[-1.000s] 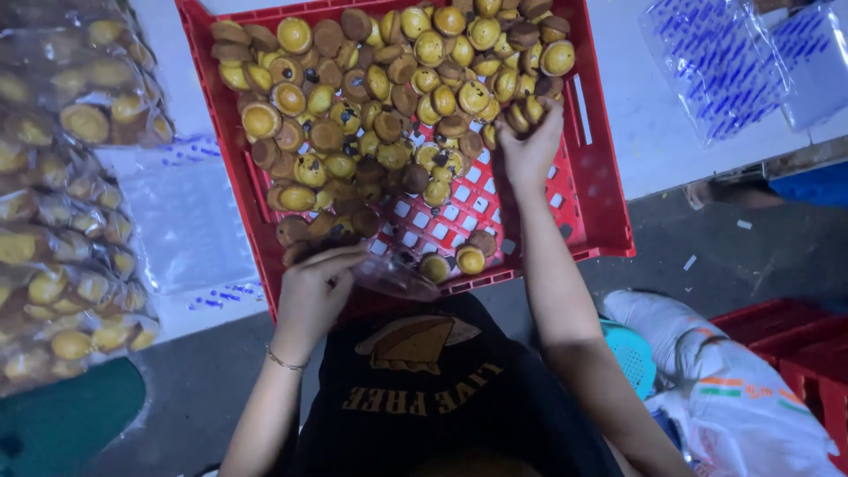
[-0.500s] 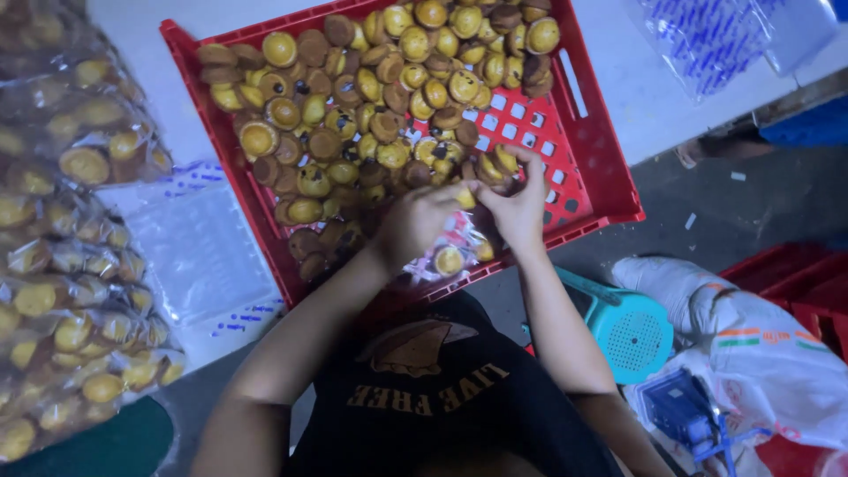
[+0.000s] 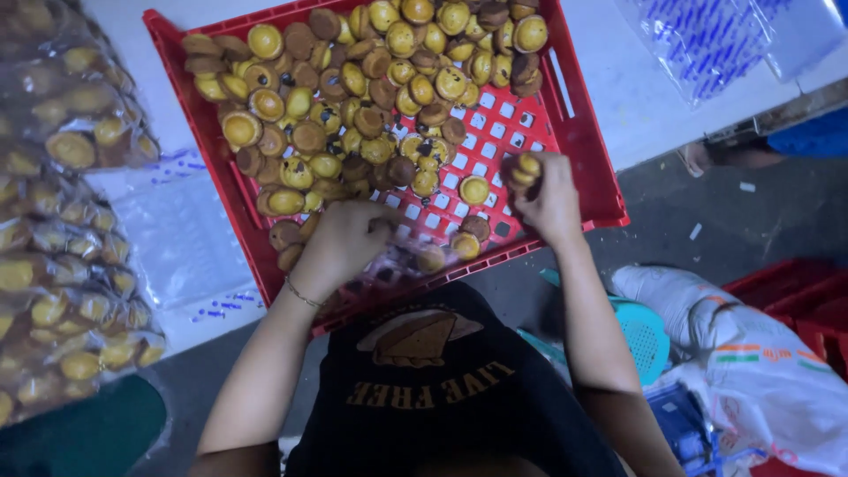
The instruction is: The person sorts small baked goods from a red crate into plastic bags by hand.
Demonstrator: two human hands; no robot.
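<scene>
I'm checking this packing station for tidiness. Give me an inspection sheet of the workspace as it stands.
Surface: white table, mostly covered.
Job's things: red plastic crate of small round golden-brown cakes; clear plastic bag at its near edge.
Clutter: filled clear bags of cakes on the left; empty printed bags.
Hands: left hand on the bag; right hand holding cakes.
Cables: nothing seen.
Surroundings: grey floor, turquoise stool, white sack.

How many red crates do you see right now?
2: the red crate of small cakes on the table, and a second red crate on the floor, lower right, partly hidden; more may be out of view.
</scene>
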